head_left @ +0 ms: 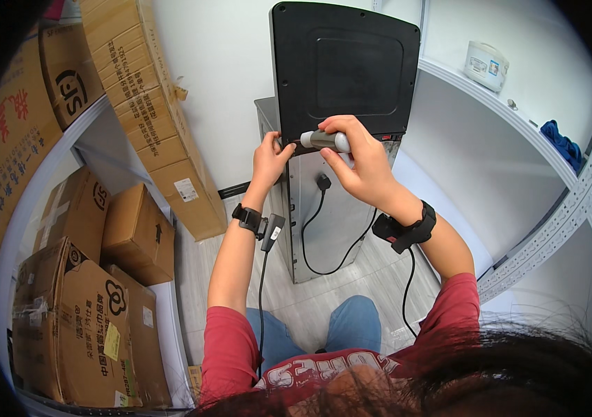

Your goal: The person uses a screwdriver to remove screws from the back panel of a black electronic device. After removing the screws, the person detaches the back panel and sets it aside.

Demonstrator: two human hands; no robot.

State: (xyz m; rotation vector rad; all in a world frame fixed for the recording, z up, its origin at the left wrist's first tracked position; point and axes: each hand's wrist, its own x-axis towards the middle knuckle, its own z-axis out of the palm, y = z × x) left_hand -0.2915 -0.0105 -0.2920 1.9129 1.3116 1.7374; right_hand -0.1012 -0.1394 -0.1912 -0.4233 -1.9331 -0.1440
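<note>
My right hand [358,156] is wrapped round a screwdriver [322,141] with a thick grey and white handle. The tool lies nearly level, its tip pointing left toward the lower left corner of a black panel [351,73]. At that corner, my left hand [269,159] has its fingers closed by the tip; whatever they pinch is too small to make out. The black panel stands on top of a grey metal cabinet [310,240]. Below my hands, a black power plug [323,182] sits in the cabinet's face, with its cord [304,240] looping down and back up to the right.
Cardboard boxes [77,326] fill the shelving on the left, and a tall carton [153,118] leans beside them. On the right, white shelving [518,115] holds a white tub [486,66] and a dark blue cloth [561,144]. Black straps with cabled devices [407,227] circle both wrists.
</note>
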